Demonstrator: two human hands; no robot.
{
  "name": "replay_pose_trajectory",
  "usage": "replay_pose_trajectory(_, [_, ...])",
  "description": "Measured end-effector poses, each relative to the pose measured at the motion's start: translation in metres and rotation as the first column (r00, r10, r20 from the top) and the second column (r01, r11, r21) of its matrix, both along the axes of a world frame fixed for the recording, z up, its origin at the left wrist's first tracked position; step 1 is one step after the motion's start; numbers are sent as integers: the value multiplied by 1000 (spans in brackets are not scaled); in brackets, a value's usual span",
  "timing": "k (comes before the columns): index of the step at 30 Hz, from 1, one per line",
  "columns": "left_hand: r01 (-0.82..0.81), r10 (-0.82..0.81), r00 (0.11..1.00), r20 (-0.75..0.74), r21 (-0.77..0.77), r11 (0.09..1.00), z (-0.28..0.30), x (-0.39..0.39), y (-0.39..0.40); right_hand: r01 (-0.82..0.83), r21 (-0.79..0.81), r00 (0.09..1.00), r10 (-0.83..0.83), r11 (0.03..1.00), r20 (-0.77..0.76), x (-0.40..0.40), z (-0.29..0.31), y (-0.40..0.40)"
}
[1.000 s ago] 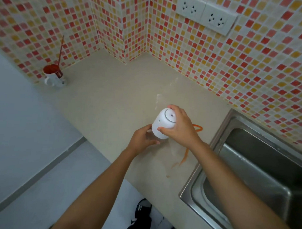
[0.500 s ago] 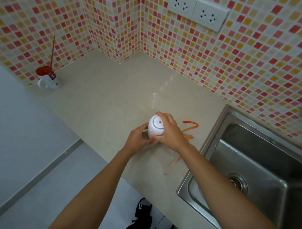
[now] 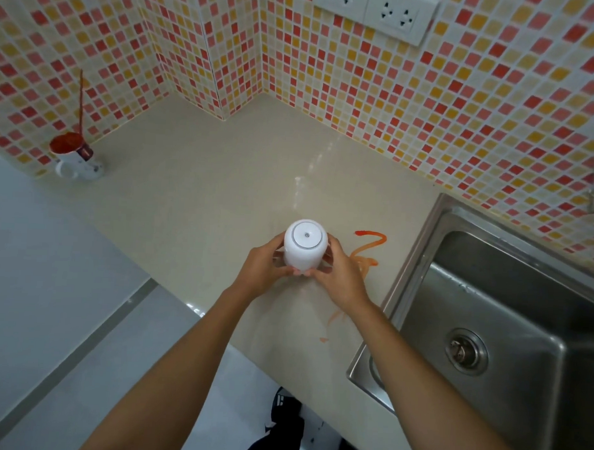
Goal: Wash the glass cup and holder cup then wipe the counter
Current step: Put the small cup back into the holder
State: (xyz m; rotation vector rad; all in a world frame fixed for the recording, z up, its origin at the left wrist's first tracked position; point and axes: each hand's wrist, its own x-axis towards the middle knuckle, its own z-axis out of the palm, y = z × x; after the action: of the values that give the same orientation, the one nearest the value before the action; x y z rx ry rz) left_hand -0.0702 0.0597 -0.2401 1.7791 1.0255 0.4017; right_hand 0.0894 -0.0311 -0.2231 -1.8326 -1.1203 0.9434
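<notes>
A white holder cup [image 3: 305,247] is upside down, its flat base facing me, just above the beige counter [image 3: 205,194]. My left hand [image 3: 263,274] grips its left side and my right hand [image 3: 337,276] grips its right side, fingers meeting under the rim. An orange-red smear [image 3: 369,247] marks the counter just right of the cup and trails toward the front edge. At the far left stands a white cup [image 3: 74,156] filled with red stuff, a thin red stick rising from it. The cup's mouth is hidden.
A steel sink [image 3: 487,332] with a drain [image 3: 466,352] lies to the right. Mosaic tile walls enclose the counter's back corner, with sockets [image 3: 373,12] high up. The counter's front edge runs diagonally, with grey floor at the left and a dark shoe below.
The white cup went from tilted in my right hand to upright-inverted between both hands. My left hand now grips its side. The view shifted a little toward the sink.
</notes>
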Motion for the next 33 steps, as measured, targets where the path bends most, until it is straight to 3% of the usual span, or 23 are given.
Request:
replay_pose_trajectory(12, [0,0,1000,-5,-5,1000,0,3,1,61,23,998,-61,998,-22,-9,-12,0])
replay_pose_trajectory(19, [3,-4,998,-69,-17,1000,5,3,4,25,-10,998,-24,1000,62,-8,-11,7])
replay_pose_trajectory(22, [35,-36,977,-212,-11,999,7,4,-7,-18,-33,983,23,999,180,-4,-9,1])
replay_pose_trajectory(26, [-61,110,900,-422,128,990,4,3,-52,44,3,899,-41,999,436,8,-6,-31])
replay_pose_trajectory(30, [-38,139,908,-395,252,967,13,14,-97,102,126,800,-157,987,579,35,-4,-81])
replay_pose_trajectory(33, [154,-36,945,-325,344,926,23,43,-116,198,25,766,-170,980,620,58,-6,-120])
